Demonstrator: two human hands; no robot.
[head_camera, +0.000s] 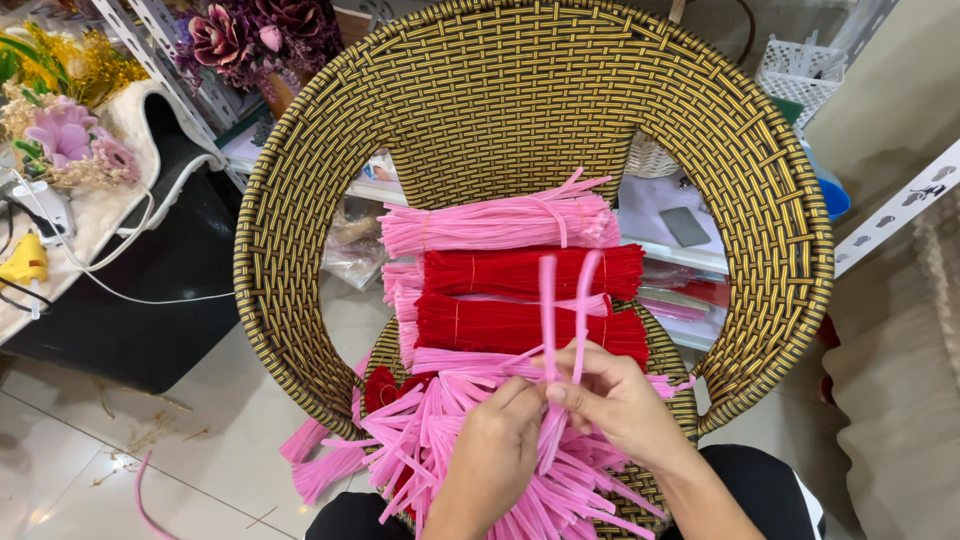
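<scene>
Both hands, the left hand (495, 440) and the right hand (610, 400), are pinching two pink pipe cleaners (565, 310), which are standing upright above the fingers.

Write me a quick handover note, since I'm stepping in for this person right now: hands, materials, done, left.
Left hand and right hand meet in a pinching grip at the base of two pink fuzzy stems that stand upright.
Loose cut pink pieces are heaped on the woven chair.
Behind lie tied pink bundles and red bundles.
Done: the heap of cut pieces.
Left: the tied bundles, unopened.
</scene>
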